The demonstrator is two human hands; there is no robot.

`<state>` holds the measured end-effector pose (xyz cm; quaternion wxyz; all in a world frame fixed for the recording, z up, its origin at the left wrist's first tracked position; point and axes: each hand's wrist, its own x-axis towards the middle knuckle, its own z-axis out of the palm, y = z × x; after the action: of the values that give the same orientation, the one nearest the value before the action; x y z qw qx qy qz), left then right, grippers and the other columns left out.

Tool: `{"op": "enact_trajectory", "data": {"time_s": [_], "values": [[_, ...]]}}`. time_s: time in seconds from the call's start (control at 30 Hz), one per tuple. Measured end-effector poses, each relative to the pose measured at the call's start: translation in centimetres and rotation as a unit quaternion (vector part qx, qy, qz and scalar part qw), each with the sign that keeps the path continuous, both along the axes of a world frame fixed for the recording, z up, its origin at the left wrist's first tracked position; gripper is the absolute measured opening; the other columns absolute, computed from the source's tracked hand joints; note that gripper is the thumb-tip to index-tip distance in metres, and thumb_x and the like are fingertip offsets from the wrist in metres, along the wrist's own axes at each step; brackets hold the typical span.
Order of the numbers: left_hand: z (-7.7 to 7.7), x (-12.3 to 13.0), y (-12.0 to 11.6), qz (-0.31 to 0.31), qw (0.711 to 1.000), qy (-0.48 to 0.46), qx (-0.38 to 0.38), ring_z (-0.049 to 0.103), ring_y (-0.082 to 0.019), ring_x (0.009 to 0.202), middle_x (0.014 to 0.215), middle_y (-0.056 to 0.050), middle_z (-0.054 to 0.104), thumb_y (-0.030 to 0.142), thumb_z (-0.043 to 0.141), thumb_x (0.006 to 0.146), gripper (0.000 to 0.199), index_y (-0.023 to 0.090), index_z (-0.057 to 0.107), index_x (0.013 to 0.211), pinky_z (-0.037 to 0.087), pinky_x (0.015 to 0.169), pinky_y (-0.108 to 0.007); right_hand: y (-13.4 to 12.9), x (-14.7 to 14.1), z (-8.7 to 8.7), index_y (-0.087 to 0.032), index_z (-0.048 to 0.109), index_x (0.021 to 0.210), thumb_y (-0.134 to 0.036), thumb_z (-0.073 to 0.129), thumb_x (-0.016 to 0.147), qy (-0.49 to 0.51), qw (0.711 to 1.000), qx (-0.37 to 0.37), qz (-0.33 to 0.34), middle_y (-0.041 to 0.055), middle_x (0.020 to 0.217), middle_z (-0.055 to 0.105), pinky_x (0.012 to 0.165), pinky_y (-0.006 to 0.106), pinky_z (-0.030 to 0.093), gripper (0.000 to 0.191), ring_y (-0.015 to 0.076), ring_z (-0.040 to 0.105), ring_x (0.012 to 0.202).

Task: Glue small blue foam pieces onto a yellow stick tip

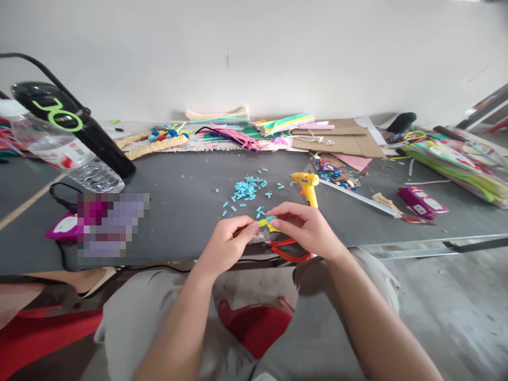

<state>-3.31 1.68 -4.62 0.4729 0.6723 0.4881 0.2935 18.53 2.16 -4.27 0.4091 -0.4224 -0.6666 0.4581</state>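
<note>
My left hand point(232, 241) is closed, thumb and fingers pinching the end of a small yellow piece point(262, 223). My right hand point(305, 226) pinches a small fuzzy blue piece point(271, 218) that meets the yellow one; whether they are joined I cannot tell. Beneath my hands lie scissors with red-orange handles point(291, 254), their blades partly hidden. Just beyond sits a loose pile of short light-blue pieces point(246, 188), several scattered around it. A yellow glue gun point(307, 185) lies beyond my right hand.
Bundles of coloured pipe cleaners point(286, 124) lie along the wall on cardboard point(337, 129). A water bottle point(59, 148) and a black cylinder point(87, 137) stand left. A purple box point(422, 202) and a metal ruler point(357, 197) lie right. The table's near edge is close.
</note>
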Motion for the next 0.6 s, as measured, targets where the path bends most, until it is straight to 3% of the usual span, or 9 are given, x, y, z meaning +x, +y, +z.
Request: {"op": "enact_trajectory", "data": {"time_s": [0.17,0.37,0.6], "values": [[0.19,-0.15,0.04,0.003,1.000,-0.011,-0.006,0.036,-0.011,0.061,0.063,0.003,0.042,0.050,0.054,0.095,0.040,0.016,0.063,0.075,0.027,0.057,-0.026,0.13,0.72,0.08,-0.024,0.068,0.125,-0.033,0.083,0.078,0.007,1.000,0.009,0.024,0.0046,0.104,0.070,0.087,0.034,0.061,0.049,0.0166,0.067,0.090],[0.55,-0.27,0.13,-0.004,0.998,-0.050,-0.046,0.029,-0.009,0.057,0.061,0.004,0.038,0.045,0.057,0.093,0.037,0.015,0.064,0.072,0.023,0.055,-0.026,-0.14,0.75,0.09,-0.026,0.070,0.121,-0.027,0.078,0.084,-0.007,0.994,0.106,0.037,0.0065,0.115,0.067,0.093,0.038,0.059,0.037,0.0199,0.066,0.103],[0.46,-0.39,0.12,-0.036,0.989,-0.097,-0.108,0.024,-0.009,0.055,0.059,0.005,0.030,0.044,0.056,0.094,0.039,0.016,0.055,0.067,0.017,0.052,-0.027,-0.34,0.50,0.25,-0.023,0.070,0.118,-0.027,0.072,0.089,-0.027,0.993,0.100,0.047,0.0068,0.114,0.070,0.089,0.035,0.060,0.029,0.0201,0.068,0.103]]}}
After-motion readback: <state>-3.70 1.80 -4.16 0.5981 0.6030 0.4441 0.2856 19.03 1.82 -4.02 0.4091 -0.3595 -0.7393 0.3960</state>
